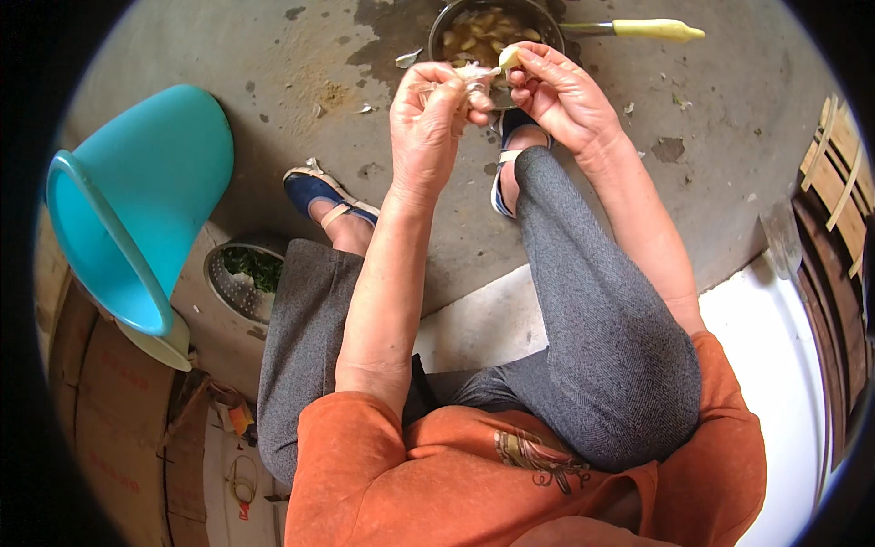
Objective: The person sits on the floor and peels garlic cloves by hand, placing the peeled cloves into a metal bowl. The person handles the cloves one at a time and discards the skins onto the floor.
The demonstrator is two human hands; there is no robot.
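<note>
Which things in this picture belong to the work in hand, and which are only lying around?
In the work, seemingly:
left hand with papery skins
right hand with pale clove
pot of cloves

Lying about:
blue bucket
colander of greens

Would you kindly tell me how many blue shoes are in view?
2. One is the left blue shoe, on the floor right of the turquoise bucket; the other is the right blue shoe, at the near side of the pan. I see no sign of others hidden.

Pan (433, 38): far rim cropped above. Left hand (423, 132): fingertips (478, 118) blurred. Colander (241, 297): partly hidden behind trouser leg (305, 337).
</note>
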